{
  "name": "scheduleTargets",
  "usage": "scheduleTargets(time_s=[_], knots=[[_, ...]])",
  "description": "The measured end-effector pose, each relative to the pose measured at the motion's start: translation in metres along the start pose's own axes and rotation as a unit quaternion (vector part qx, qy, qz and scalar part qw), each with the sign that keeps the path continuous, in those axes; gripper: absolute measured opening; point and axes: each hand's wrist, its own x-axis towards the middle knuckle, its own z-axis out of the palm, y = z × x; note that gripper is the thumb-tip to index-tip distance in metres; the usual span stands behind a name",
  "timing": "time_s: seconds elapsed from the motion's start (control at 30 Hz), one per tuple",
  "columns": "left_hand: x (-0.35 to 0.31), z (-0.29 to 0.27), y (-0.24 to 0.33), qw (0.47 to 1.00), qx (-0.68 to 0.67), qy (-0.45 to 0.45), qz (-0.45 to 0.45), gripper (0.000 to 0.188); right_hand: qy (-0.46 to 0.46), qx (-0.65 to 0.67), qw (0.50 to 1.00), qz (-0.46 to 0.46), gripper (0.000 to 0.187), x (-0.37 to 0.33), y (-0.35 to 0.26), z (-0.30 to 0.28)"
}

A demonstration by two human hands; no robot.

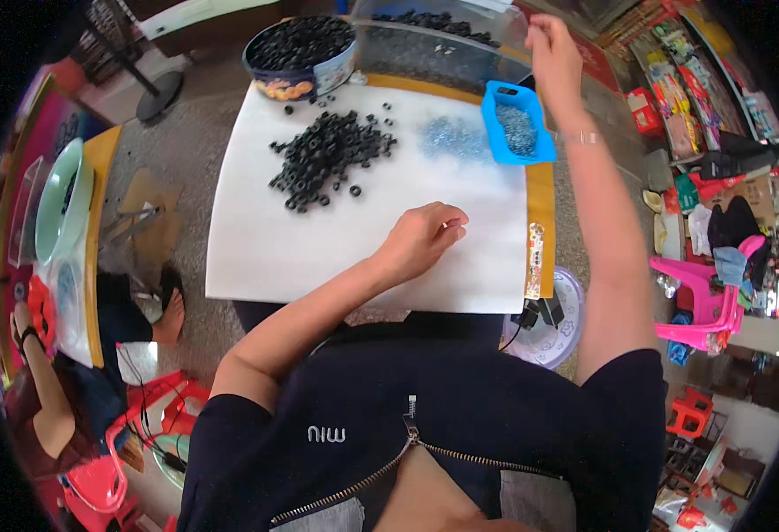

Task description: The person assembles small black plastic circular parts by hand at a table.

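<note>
A loose pile of small black ring-shaped parts (323, 160) lies on the white board (256, 257). Over the board's near middle is my left hand (418, 241), its thumb and fingers pinched together; anything between them is too small to make out. My right hand (556, 69) is raised at the right end of a clear plastic bin (389, 55) holding more black parts. Its fingers are curled, and what they hold, if anything, does not show. Below that hand stands a bright blue scoop-shaped tray (542, 146) with tiny bluish pieces. Similar pieces (456, 137) are scattered beside it.
A round printed tub (270, 80) heaped with black parts stands at the back left. A lilac basin (567, 332) sits low at the right. Another person's arm (48, 399) is at a side table with a green basin (59, 204). Pink stools (695, 288) stand at right.
</note>
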Motion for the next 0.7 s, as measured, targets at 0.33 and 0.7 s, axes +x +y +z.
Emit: scheduleTargets(time_s=[0.33,0.7], knots=[[-0.068,-0.05,-0.016,0.984,-0.119,0.102,-0.083,0.018,-0.19,0.072,0.978,-0.053,0.019,-0.103,-0.052,0.074],[-0.097,-0.065,-0.042,0.936,-0.247,0.22,-0.125,0.019,-0.252,0.084,0.96,-0.087,0.02,-0.214,-0.089,0.134]])
